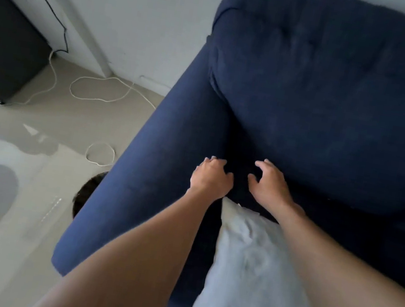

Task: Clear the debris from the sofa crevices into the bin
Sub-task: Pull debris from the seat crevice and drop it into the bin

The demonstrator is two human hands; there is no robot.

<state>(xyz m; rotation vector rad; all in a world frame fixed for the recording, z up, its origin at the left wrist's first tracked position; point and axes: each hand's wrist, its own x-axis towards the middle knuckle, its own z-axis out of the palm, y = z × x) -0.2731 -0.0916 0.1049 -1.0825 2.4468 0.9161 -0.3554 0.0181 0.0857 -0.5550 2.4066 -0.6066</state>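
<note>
Two bare hands, left hand [212, 177] and right hand [270, 182], fingers curled, apart, empty, at the crevice [239, 175]. Soft navy fabric sofa [325, 99], padded armrest [150, 171] running toward the wall; dark round bin [86, 194] beside its outer edge.

Soft, dim daylight; pale glare streaks the glossy floor [11, 137] at left, edges bend, forearms slightly blurred.

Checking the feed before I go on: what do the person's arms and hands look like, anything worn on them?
Both forearms are bare as far as the frame shows: no sleeves, gloves or watch in view. The left hand and right hand show no rings or markings that I can make out, though the picture is slightly blurred.
</note>
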